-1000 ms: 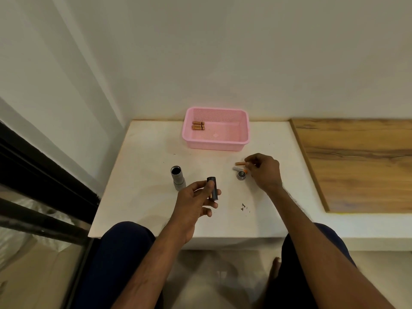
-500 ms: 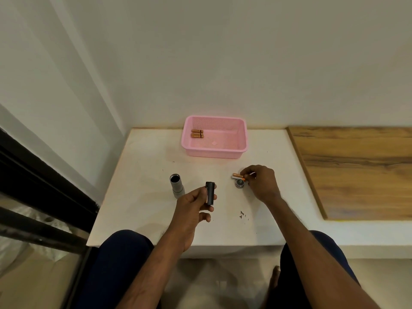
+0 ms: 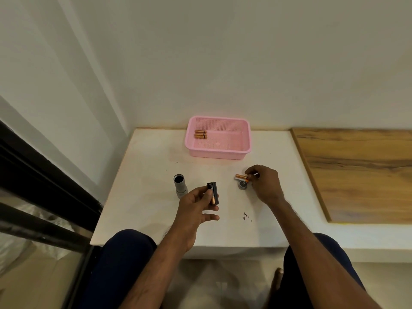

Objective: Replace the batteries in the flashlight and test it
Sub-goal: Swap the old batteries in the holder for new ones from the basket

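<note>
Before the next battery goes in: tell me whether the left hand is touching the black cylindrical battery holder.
Touching. The head view shows the left hand gripping the black cylindrical battery holder, with thumb and fingers curled round its sides.

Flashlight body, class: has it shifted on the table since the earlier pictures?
No. The flashlight body keeps its place, near-left of the pink basket; only the camera shifted.

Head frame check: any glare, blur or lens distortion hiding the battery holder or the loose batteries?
Head view: even, soft light, no glare; the wide-angle lens slants the wall corner; the battery holder in the left hand reads sharp; the loose batteries pinched by the right hand are small, slightly soft.
</note>
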